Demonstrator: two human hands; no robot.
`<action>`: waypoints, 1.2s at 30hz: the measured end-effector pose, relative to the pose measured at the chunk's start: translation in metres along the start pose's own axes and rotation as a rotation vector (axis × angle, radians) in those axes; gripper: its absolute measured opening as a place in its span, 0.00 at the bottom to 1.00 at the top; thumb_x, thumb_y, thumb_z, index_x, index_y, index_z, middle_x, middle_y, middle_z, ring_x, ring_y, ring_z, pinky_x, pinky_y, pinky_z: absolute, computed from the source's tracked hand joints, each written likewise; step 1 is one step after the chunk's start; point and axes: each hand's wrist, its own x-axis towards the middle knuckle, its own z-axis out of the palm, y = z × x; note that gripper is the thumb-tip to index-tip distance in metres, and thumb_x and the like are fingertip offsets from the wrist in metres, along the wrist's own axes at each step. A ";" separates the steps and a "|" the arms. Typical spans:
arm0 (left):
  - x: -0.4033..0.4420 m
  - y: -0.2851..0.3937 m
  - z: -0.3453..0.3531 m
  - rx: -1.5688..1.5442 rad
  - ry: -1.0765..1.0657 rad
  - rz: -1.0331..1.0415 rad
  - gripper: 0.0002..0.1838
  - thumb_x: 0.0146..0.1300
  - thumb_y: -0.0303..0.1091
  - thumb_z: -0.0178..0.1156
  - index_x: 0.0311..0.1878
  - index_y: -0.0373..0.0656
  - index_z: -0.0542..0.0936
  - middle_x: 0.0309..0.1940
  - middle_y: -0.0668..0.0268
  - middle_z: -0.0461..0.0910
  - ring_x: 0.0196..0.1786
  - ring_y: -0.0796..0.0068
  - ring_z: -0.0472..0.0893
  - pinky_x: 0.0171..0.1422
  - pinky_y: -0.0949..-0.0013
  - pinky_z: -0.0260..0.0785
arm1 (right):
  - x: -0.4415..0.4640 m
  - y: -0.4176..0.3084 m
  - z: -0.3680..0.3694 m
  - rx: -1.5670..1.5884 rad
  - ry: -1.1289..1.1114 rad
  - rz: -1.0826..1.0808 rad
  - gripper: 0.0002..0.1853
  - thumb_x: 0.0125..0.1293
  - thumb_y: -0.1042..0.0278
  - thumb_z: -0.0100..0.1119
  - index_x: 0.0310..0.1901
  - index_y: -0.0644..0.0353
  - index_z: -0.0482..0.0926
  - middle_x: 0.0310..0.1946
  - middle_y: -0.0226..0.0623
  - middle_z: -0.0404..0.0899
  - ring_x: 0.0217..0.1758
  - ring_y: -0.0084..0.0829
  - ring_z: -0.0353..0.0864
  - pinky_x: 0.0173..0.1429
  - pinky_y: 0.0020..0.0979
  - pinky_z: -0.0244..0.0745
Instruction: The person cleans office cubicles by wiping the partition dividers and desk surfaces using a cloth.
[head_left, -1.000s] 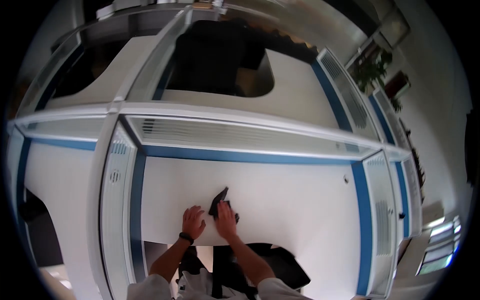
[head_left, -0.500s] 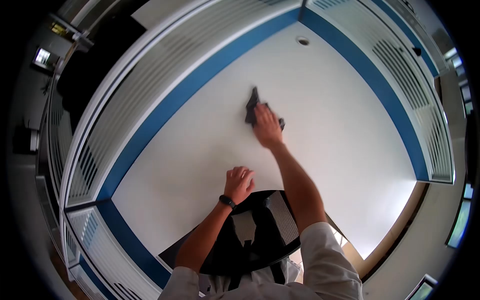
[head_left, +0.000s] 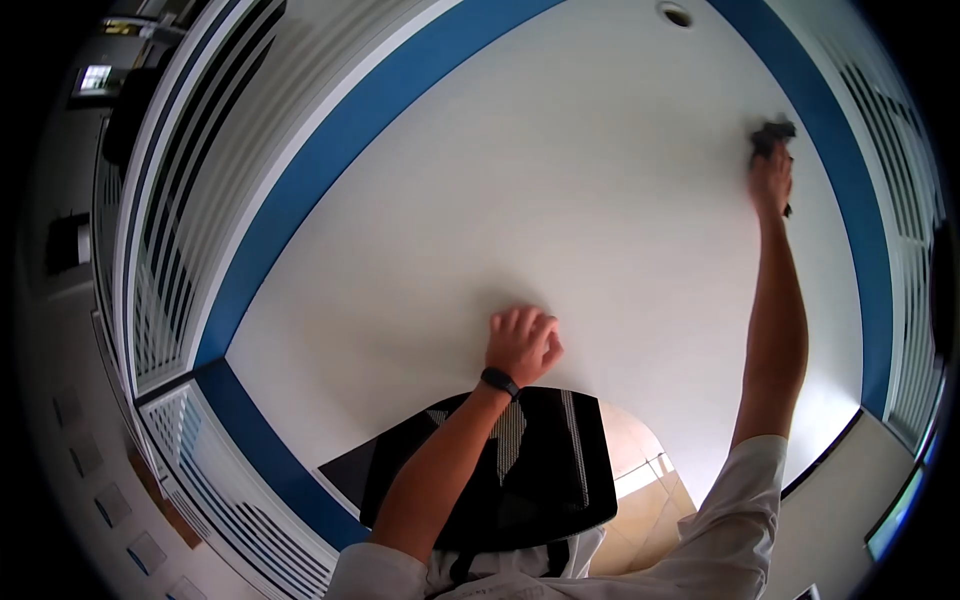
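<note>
Just below the left hand [head_left: 522, 341], the person wears a black wristband [head_left: 500, 381]; it is narrow and looks smooth, with one part a little broader. On the other side of this wristband is the left forearm [head_left: 450, 462], bare until the short left sleeve [head_left: 378, 572]. This sleeve is wide and of light grey, almost white fabric. The right sleeve [head_left: 745, 490], lower than the wristband and to its right, has the same pale colour, a loose cut and several soft folds. Under the wristband, the shirt front [head_left: 498, 582] carries a faint marking [head_left: 535, 591], too small for reading.
</note>
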 end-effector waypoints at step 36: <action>-0.008 -0.004 -0.008 -0.084 -0.059 -0.050 0.09 0.45 0.35 0.61 0.32 0.52 0.74 0.35 0.73 0.73 0.40 0.70 0.72 0.47 0.62 0.59 | -0.165 -0.493 -0.059 0.607 -0.183 -1.141 0.22 0.59 0.60 0.51 0.55 0.54 0.73 0.61 0.29 0.66 0.68 0.29 0.59 0.72 0.39 0.48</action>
